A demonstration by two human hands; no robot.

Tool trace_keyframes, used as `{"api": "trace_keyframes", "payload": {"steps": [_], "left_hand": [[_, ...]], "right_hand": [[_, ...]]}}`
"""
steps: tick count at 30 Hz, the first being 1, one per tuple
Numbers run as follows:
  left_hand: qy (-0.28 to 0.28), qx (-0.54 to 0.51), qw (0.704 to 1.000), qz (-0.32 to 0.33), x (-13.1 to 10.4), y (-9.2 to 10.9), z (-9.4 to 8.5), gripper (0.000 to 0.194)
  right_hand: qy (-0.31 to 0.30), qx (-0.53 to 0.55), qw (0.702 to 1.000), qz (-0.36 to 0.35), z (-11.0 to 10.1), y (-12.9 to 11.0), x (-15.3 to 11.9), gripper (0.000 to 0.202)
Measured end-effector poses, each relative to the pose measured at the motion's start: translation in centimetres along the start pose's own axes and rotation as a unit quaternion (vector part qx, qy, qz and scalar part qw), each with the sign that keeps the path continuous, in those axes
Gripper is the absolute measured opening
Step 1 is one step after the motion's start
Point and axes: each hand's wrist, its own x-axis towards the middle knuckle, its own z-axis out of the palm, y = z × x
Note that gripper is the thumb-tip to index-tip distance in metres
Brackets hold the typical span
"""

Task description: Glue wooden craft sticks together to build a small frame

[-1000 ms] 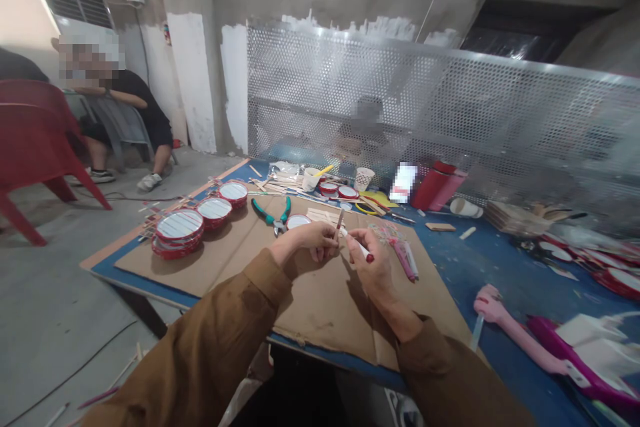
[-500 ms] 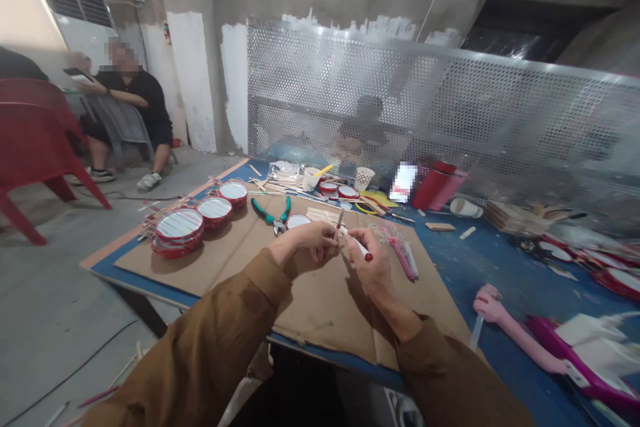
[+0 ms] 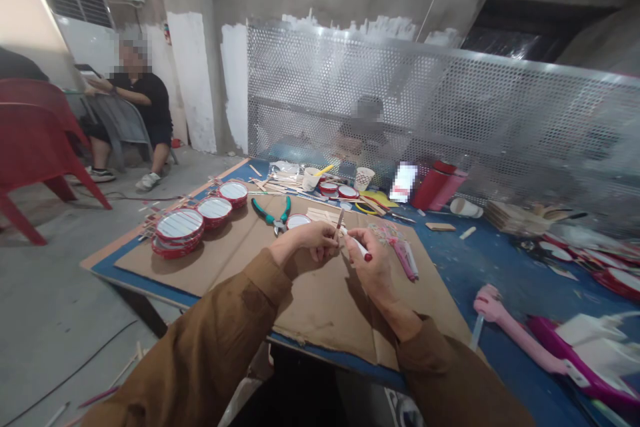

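My left hand (image 3: 314,239) is closed on a thin wooden stick (image 3: 341,217), which stands up from the fingers and looks reddish along its lower part. In my right hand (image 3: 374,263) is a white marker (image 3: 359,247) with a dark red end, its front pointing at the stick; whether the tip touches it I cannot tell. Both hands are above the brown cardboard (image 3: 330,320). Just behind the left hand lie a small white-topped drum (image 3: 299,221) and teal-handled pliers (image 3: 276,219). Pale wooden sticks (image 3: 323,215) lie beyond the fingers.
Red-rimmed drums (image 3: 180,223) line the cardboard's left side. Paper cups (image 3: 365,178), a phone (image 3: 403,181) and a red bottle (image 3: 434,185) stand at the back. At right lies a pink glue gun (image 3: 520,337). A seated person (image 3: 140,90) is at far left.
My hands, the stick and the marker look almost unmoved. At far left the seated person's head has shifted right, and the device in their hands has changed position.
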Motion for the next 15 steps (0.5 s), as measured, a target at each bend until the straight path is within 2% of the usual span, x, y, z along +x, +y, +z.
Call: {"api": "trace_keyframes", "payload": {"steps": [15], "left_hand": [[0.008, 0.004, 1.0, 0.003, 0.26, -0.21, 0.08, 0.011]], "right_hand": [[-0.011, -0.004, 1.0, 0.002, 0.04, 0.27, -0.03, 0.027]]}}
